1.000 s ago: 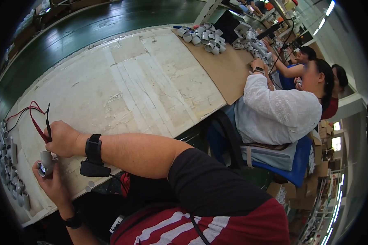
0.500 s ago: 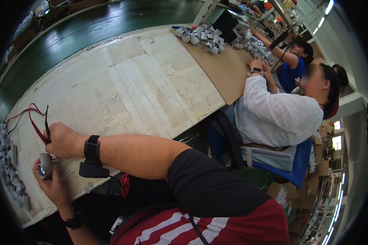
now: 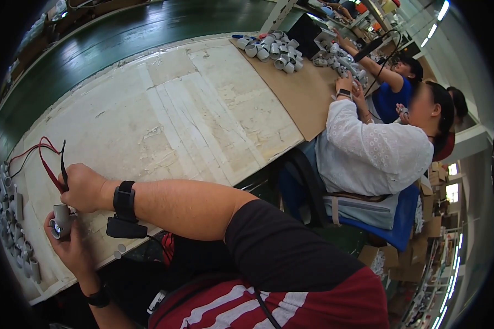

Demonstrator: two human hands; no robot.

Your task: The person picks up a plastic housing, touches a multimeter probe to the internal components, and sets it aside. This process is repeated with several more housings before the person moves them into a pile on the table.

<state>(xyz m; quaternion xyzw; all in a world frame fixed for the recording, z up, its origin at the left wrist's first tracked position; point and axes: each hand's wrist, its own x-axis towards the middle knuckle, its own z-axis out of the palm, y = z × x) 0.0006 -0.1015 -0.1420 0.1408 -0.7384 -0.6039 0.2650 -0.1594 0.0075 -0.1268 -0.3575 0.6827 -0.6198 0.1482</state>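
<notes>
My left hand [image 3: 76,253] is wrapped round a small grey cylindrical lamp head [image 3: 61,214], and a bright white light shows in its lower opening. Just above it, my right hand [image 3: 84,187] is closed on a pair of test leads, one red [image 3: 50,174] and one black [image 3: 63,164], crossed like tweezers. Their tips are hidden by the hand, close to the lamp head's wire side, so I cannot tell whether they touch it. Both wrists wear black straps, and a black box [image 3: 126,227] hangs from the right one.
Along the table's left edge lie several grey lamp parts [image 3: 17,241]. Two small round discs [image 3: 119,252] sit at the near edge. More grey cylinders [image 3: 277,52] are heaped on brown cardboard [image 3: 291,98] at the far right, where a person in a white top [image 3: 368,142] works.
Both my hands keep almost the same place and hold. On the right, the person in white has shifted their head and hands slightly.
</notes>
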